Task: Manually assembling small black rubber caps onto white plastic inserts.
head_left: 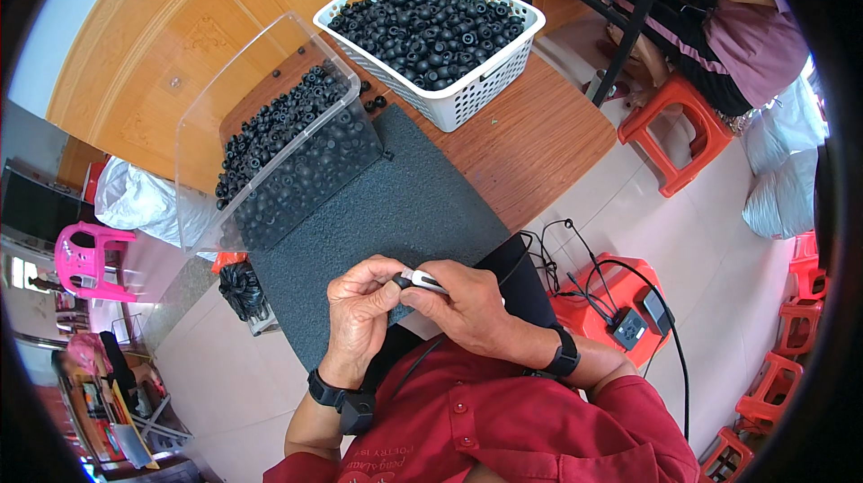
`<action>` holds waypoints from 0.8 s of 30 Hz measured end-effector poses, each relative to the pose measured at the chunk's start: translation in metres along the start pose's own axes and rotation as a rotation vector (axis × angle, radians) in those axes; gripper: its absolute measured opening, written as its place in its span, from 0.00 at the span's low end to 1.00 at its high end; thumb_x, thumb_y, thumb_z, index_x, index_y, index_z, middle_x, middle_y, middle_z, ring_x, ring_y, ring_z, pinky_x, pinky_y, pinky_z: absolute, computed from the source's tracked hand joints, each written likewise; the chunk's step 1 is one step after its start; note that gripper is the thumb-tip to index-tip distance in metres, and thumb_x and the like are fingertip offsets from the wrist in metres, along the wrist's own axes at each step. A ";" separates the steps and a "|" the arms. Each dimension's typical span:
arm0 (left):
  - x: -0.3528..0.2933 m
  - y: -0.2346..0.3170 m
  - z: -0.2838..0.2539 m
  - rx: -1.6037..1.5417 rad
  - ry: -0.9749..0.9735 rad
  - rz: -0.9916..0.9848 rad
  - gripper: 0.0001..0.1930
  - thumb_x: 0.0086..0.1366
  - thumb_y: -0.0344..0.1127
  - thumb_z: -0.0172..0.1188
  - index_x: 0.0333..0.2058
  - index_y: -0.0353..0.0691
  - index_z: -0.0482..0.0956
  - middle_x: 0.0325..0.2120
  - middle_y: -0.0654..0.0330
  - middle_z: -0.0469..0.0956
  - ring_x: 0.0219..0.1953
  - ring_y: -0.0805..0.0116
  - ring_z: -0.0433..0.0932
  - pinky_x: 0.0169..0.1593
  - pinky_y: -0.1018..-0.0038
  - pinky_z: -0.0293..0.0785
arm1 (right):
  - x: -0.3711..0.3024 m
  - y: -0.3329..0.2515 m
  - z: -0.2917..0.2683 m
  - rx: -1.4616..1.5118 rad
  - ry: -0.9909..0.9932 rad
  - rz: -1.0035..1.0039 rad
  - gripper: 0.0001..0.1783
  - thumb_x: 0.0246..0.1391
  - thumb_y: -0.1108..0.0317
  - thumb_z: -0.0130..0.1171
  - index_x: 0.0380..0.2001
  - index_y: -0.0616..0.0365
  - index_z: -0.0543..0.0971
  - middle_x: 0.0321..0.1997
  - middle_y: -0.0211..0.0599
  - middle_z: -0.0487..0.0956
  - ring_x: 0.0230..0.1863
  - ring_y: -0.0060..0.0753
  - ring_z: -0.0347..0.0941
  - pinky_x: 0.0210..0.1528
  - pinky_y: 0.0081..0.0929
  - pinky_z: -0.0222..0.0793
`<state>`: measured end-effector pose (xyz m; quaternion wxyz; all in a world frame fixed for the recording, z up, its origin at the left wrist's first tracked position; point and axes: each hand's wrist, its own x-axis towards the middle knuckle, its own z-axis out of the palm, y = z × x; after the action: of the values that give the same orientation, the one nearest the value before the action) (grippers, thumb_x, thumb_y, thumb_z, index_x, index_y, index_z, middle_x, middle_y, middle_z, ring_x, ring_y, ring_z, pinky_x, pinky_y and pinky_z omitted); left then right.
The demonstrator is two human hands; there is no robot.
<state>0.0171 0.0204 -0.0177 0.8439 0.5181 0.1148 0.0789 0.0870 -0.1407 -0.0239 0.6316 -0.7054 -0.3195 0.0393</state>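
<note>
Left hand (360, 303) pinching small black part (401, 281), right hand (458, 303) gripping white tool (422, 282) tip-on to it — both held close to chest over grey mat (395, 204), clear bin (270, 159) and white basket (430, 34) of like parts within reach ahead.

Your hands (413, 299) met over the mat's (395, 204) near edge; bin (270, 141) lay behind-left, basket (431, 29) behind it, stool (611, 308) right.
</note>
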 end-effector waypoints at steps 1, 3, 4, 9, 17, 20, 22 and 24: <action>0.000 0.000 0.000 0.005 0.003 0.000 0.13 0.58 0.29 0.70 0.40 0.29 0.82 0.35 0.58 0.80 0.39 0.69 0.79 0.48 0.75 0.73 | 0.000 0.001 0.000 -0.012 -0.003 -0.009 0.15 0.58 0.58 0.65 0.33 0.59 0.77 0.24 0.40 0.76 0.23 0.42 0.75 0.24 0.36 0.67; -0.001 0.000 -0.001 0.015 0.013 -0.002 0.12 0.58 0.28 0.69 0.40 0.29 0.82 0.35 0.58 0.80 0.38 0.70 0.79 0.47 0.76 0.74 | 0.000 0.003 0.000 -0.037 -0.010 -0.026 0.15 0.58 0.57 0.65 0.33 0.59 0.77 0.24 0.39 0.76 0.23 0.41 0.75 0.24 0.36 0.67; -0.001 0.000 -0.001 0.020 0.017 -0.003 0.12 0.58 0.28 0.69 0.40 0.29 0.82 0.35 0.58 0.80 0.38 0.70 0.79 0.47 0.76 0.74 | 0.000 0.003 0.000 -0.040 -0.006 -0.028 0.15 0.58 0.57 0.65 0.33 0.59 0.77 0.24 0.39 0.76 0.23 0.41 0.75 0.24 0.36 0.67; -0.001 0.001 0.001 0.012 0.025 -0.016 0.12 0.58 0.27 0.69 0.39 0.28 0.82 0.35 0.57 0.80 0.38 0.69 0.79 0.47 0.76 0.74 | -0.002 0.006 0.002 -0.092 0.010 -0.063 0.16 0.58 0.56 0.65 0.32 0.58 0.76 0.23 0.39 0.76 0.23 0.41 0.75 0.23 0.36 0.68; -0.003 -0.001 0.004 -0.042 0.047 -0.062 0.11 0.60 0.28 0.68 0.39 0.27 0.81 0.33 0.56 0.80 0.36 0.68 0.79 0.42 0.74 0.75 | -0.001 0.009 0.000 -0.248 0.021 -0.175 0.18 0.58 0.54 0.64 0.27 0.57 0.73 0.19 0.37 0.71 0.19 0.39 0.71 0.19 0.35 0.65; -0.003 0.000 0.003 -0.045 0.030 -0.063 0.12 0.60 0.29 0.68 0.39 0.27 0.81 0.33 0.55 0.81 0.34 0.67 0.79 0.39 0.72 0.76 | 0.000 0.008 -0.002 -0.301 0.025 -0.218 0.19 0.58 0.55 0.63 0.26 0.58 0.72 0.17 0.36 0.69 0.18 0.37 0.70 0.18 0.33 0.64; -0.004 0.001 0.004 -0.059 0.025 -0.078 0.12 0.60 0.30 0.68 0.39 0.27 0.81 0.32 0.55 0.81 0.32 0.66 0.79 0.37 0.72 0.76 | 0.001 0.006 -0.003 -0.337 0.040 -0.252 0.18 0.58 0.55 0.64 0.26 0.58 0.72 0.17 0.35 0.68 0.18 0.36 0.70 0.18 0.32 0.64; -0.004 0.000 0.002 -0.043 0.048 -0.084 0.12 0.60 0.30 0.68 0.39 0.27 0.81 0.33 0.54 0.81 0.31 0.66 0.79 0.36 0.72 0.77 | 0.003 0.006 -0.003 -0.366 0.072 -0.292 0.18 0.57 0.56 0.64 0.26 0.58 0.72 0.17 0.34 0.67 0.18 0.36 0.70 0.18 0.31 0.64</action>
<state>0.0135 0.0171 -0.0167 0.8545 0.4923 0.1551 0.0584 0.0927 -0.1418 -0.0276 0.5031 -0.7554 -0.3970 -0.1364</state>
